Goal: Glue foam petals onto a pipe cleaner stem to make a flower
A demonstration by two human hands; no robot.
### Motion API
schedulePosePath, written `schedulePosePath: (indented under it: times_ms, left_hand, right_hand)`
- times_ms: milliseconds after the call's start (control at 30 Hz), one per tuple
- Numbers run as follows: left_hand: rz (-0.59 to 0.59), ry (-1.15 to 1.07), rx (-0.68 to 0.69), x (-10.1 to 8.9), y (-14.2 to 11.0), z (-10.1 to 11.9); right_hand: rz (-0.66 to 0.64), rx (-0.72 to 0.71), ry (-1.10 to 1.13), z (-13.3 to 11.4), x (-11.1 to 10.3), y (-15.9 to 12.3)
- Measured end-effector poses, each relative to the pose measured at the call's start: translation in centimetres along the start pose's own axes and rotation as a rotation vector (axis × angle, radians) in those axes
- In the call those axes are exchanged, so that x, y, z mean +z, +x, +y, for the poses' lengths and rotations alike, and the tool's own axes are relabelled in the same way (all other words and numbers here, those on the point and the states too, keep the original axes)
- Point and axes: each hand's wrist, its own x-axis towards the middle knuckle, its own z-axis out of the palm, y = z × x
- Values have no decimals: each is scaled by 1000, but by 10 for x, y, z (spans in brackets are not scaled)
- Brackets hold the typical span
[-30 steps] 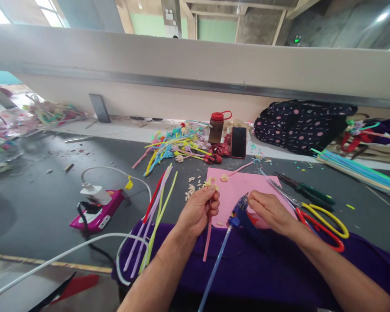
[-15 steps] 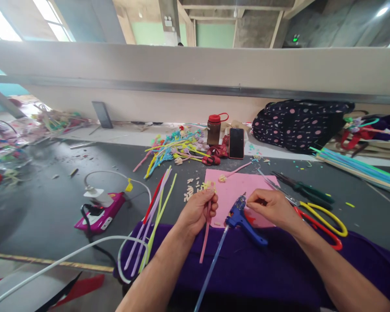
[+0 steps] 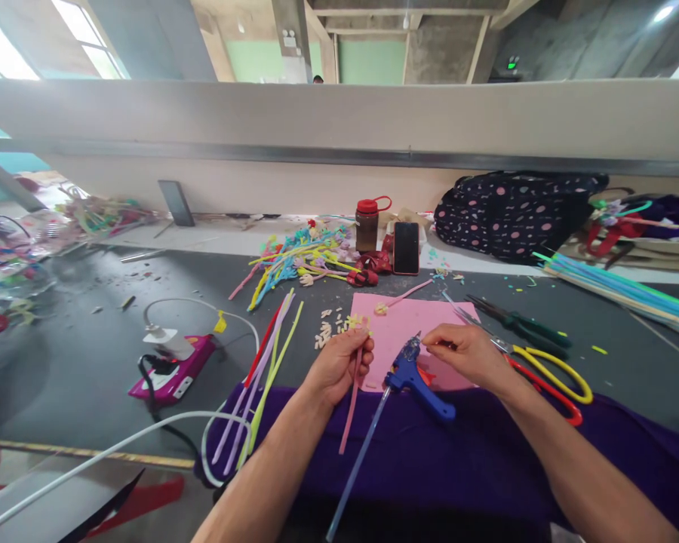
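L hand [image 3: 339,366]: pinching pink stem [image 3: 349,422] near top, prob. to steady it.
Stem: btwn thumb & fingers, lower end below fist; yellow bits [image 3: 357,323] just past fingertips.
R hand [image 3: 471,353]: thumb & index tips tog., beside glue gun [image 3: 410,371] nozzle; can't tell if gripping anything.
Glue gun: nozzle on pink sheet [image 3: 416,313], presumably keeping purple cloth [image 3: 430,460] clean.

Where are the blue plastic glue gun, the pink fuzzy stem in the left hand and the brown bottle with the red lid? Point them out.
Blue glue gun [image 3: 410,375]: head view, on its body.
Held pink stem [image 3: 349,413]: head view, on its lower length.
Brown bottle [image 3: 367,234]: head view, on its side wall.
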Motion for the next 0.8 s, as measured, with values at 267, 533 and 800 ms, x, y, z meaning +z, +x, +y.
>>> schedulePosePath:
  times_ms: [267,533,800]
  left_hand:
    - [23,8,-2,0,2,1]
    - [25,20,1,1,1,2]
    - [6,36,-13,0,3,0]
  right_hand:
    - [-74,79,-244,1,-2,-1]
    - [-67,140,-423,18,-5,2]
    - [-43,194,-516,14,-11,0]
